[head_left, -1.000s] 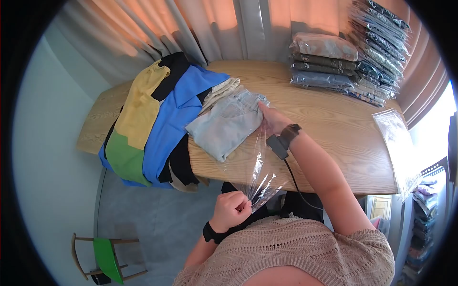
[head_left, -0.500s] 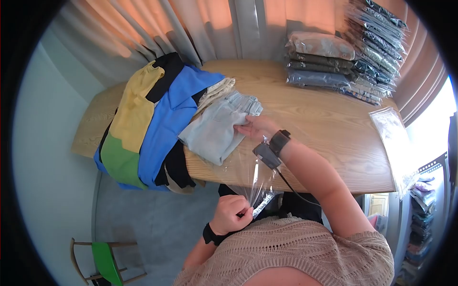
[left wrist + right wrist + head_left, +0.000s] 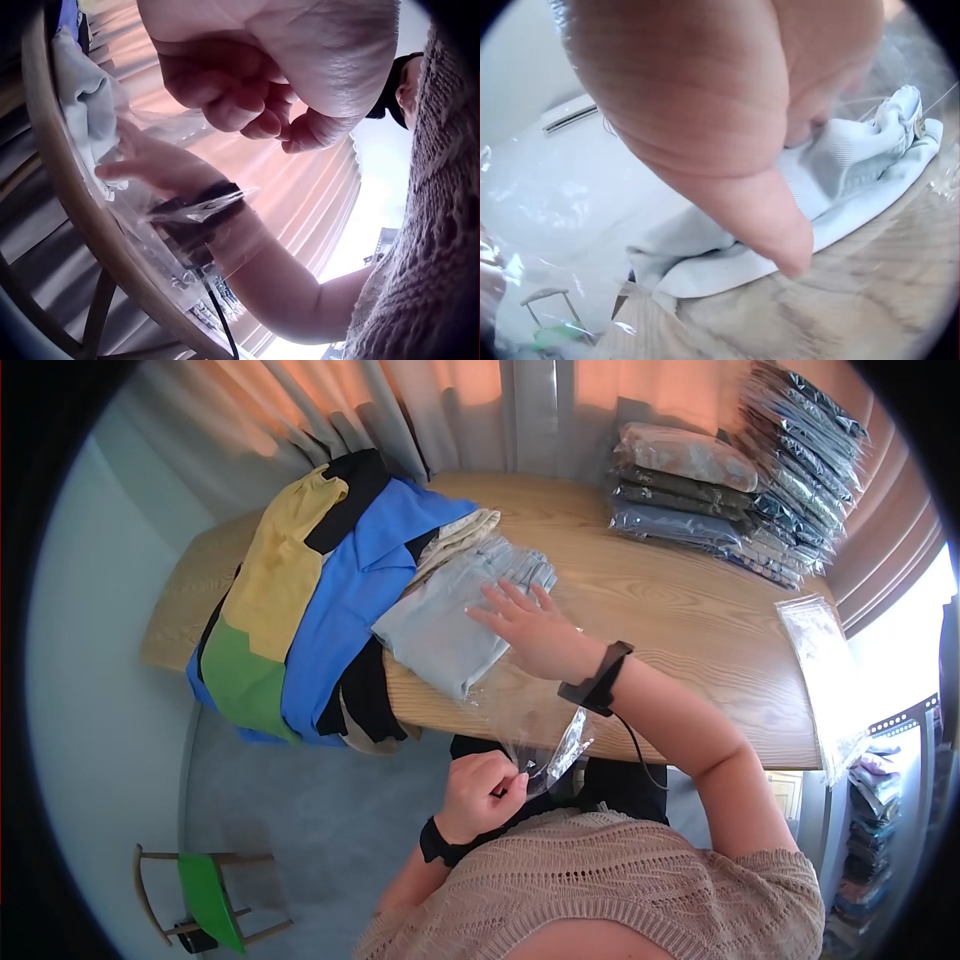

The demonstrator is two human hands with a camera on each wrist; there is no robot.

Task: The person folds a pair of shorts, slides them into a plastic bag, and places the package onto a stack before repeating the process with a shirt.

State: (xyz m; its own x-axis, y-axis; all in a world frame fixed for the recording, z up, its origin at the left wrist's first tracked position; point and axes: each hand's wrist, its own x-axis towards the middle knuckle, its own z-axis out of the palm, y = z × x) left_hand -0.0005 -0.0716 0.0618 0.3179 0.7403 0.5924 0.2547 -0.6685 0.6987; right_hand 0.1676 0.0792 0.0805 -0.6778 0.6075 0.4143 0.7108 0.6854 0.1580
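Observation:
Folded light-blue jeans lie on the wooden table beside a clothes pile. My right hand is over their right part, fingers spread; in the right wrist view that hand has its thumb beside the jeans. Clear plastic film stretches from my left hand up to the table edge. Curled fingers of the left hand pinch the film near the lap. In the left wrist view, film passes across the right wrist; whether the right hand is inside it, I cannot tell.
Yellow, green, blue and black clothes cover the table's left side. Bagged garments stand stacked at the back right, with flat clear bags on the right edge. A green chair stands lower left.
My right hand has left the jeans' waistband, moved left and nearer the body, and spread its fingers. The left hand stays low with the film, which hangs less taut than at first.

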